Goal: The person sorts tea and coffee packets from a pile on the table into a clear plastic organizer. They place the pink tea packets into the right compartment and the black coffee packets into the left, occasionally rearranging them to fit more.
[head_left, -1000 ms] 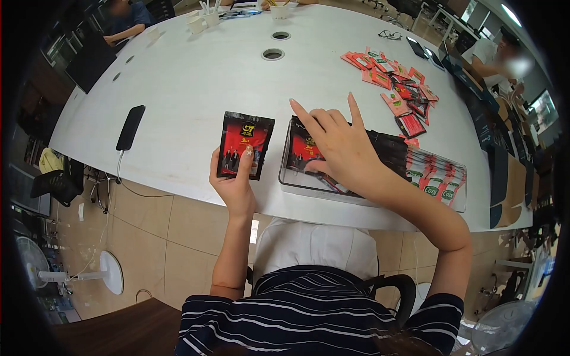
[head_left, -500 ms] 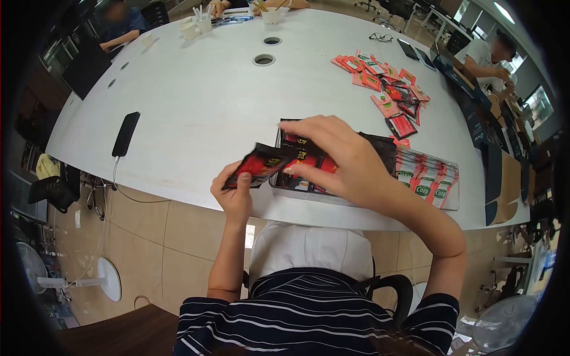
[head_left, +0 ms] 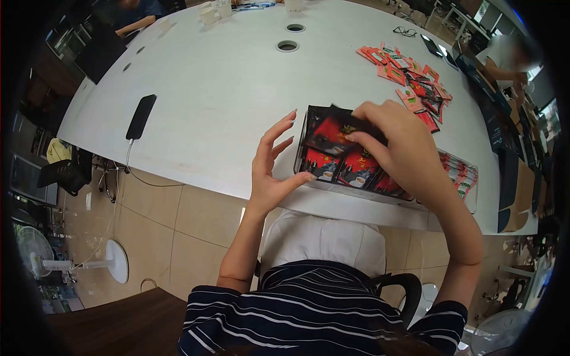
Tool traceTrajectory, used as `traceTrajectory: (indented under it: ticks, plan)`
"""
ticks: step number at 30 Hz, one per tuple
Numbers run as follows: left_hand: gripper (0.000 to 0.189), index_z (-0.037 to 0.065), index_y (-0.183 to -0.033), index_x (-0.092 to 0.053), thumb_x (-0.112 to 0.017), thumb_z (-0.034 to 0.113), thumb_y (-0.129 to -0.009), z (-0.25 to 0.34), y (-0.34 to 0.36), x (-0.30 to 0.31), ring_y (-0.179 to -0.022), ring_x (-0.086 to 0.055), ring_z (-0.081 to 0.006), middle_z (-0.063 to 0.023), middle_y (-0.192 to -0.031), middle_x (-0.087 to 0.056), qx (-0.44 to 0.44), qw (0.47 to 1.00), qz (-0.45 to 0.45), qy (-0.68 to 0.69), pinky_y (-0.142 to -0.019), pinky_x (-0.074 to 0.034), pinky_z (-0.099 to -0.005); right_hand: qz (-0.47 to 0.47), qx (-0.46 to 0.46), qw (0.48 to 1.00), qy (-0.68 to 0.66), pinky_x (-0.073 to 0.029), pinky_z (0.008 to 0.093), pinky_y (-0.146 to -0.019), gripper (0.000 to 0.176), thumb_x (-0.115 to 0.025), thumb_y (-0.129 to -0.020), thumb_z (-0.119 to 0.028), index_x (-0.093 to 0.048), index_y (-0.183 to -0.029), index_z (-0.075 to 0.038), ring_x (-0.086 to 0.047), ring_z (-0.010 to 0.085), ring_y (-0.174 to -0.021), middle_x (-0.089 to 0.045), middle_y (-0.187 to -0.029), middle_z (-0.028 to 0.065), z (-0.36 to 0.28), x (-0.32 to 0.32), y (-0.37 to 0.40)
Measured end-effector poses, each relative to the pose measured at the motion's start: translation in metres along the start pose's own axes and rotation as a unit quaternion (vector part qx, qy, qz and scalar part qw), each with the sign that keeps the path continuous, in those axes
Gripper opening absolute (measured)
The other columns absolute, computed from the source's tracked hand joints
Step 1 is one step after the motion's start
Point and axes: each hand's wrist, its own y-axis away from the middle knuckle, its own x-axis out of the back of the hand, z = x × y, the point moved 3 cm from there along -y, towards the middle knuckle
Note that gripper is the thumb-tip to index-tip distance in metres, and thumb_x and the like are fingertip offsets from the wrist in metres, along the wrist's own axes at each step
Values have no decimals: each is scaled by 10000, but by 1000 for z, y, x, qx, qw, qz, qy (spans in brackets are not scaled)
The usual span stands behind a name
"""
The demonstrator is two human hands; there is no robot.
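Observation:
My right hand (head_left: 404, 142) pinches a black-and-red coffee sachet (head_left: 329, 135), slightly blurred, over the left part of a clear tray (head_left: 362, 194). Beneath it, several more red-and-black coffee sachets (head_left: 321, 164) lie in rows in the tray. Red-and-white "Cozy" sachets (head_left: 466, 174) stand packed at the tray's right end, partly hidden by my right forearm. My left hand (head_left: 272, 178) is empty, its fingers spread, with the thumb close to the tray's front left corner.
Loose pink and black-red sachets (head_left: 415, 80) lie heaped beyond the tray. A phone (head_left: 141, 117) on a cable rests at the left, glasses (head_left: 405, 31) at the back. Cardboard boxes (head_left: 515, 184) line the right edge. Other people sit across the table and at the right.
The coffee sachet has gone from my left hand to my right and is now over the tray. My left hand has opened. The view has shifted slightly.

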Motion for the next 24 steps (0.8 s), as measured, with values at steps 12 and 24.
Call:
traceTrajectory:
  ticks: [12,24]
  plan:
    - [822,85,-1298,-410,-824,178,-593,-2,0,-5,-1270,-409,-290,-155,-1407,-378,72,997,-21,-21,-999,-386,-458,-43,78,988,124,-343,447,-971,978,-833,-554,-263,-322,-1373,-99,-412,319,-1196,-420,-1300,179,5,-53,-5]
    - [744,57,-1300,-399,-753,74,-646,-5,0,-8,-1274,-387,-328,-168,-1394,-374,89,995,-43,14,-992,-403,-518,-82,32,977,192,-218,550,-1054,1026,-829,-561,-348,-300,-1369,-1,-524,244,-988,-511,-1018,107,13,-68,-9]
